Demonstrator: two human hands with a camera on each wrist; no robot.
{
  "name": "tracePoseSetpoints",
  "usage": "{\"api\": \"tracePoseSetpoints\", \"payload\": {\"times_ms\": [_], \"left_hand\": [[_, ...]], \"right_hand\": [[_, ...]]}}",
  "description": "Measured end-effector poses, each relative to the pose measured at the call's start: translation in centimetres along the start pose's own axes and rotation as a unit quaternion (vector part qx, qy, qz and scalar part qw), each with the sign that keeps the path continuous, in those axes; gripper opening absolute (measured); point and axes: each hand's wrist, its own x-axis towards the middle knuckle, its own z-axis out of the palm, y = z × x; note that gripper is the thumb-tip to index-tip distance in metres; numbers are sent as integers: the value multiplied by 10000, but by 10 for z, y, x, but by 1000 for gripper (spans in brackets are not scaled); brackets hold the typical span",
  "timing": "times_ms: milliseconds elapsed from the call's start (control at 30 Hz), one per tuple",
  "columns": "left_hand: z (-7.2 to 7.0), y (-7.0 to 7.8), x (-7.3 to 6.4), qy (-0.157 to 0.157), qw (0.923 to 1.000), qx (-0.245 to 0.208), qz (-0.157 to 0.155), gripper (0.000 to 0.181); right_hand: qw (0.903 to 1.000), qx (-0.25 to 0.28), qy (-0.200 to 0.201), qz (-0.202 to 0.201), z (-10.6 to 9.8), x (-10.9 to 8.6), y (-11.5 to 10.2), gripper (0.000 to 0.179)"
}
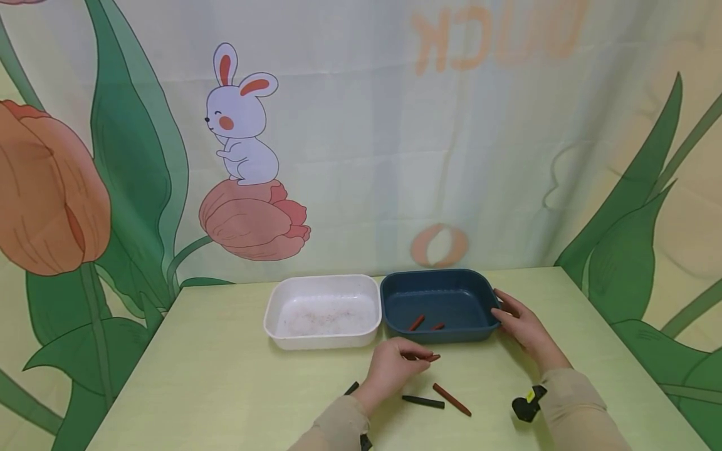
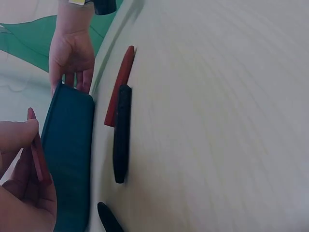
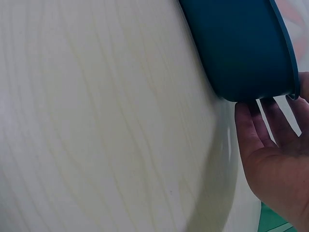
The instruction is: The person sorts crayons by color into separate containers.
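Observation:
My left hand (image 1: pixel 395 369) pinches a red-brown crayon (image 2: pixel 38 157) between thumb and fingers, just in front of the dark blue tray (image 1: pixel 451 336). My right hand (image 1: pixel 527 332) holds the tray's right end, thumb at the rim and fingers against the outer wall (image 3: pixel 246 72). Two red-brown crayons (image 1: pixel 417 322) lie inside the tray near its front wall. On the table, a black crayon (image 1: pixel 423 401) lies beside another red-brown crayon (image 1: pixel 452 399). A second black crayon (image 1: pixel 352 388) is partly hidden by my left wrist.
A white tray (image 1: pixel 321 342) with specks on its floor stands directly left of the blue one. Both rest on a pale wood-grain table (image 1: pixel 214 363), close to its back edge. Behind hangs a printed curtain (image 1: pixel 350 156) with a rabbit and tulips.

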Motion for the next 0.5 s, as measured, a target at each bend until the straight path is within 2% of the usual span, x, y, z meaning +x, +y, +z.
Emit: {"api": "tracePoseSetpoints", "payload": {"times_ms": [133, 267, 367, 500], "left_hand": [[2, 5, 6, -14, 10000, 52, 53, 12], [3, 13, 11, 26, 10000, 7, -36, 11], [3, 16, 17, 134, 9998, -111, -98, 12], [1, 20, 26, 327, 9994, -111, -22, 13]], "right_hand": [[10000, 22, -8, 9, 0, -1, 0, 65], [10000, 31, -14, 48, 0, -1, -1, 65], [10000, 15, -4, 77, 1, -1, -1, 66], [10000, 5, 0, 66, 1, -1, -1, 66]]}}
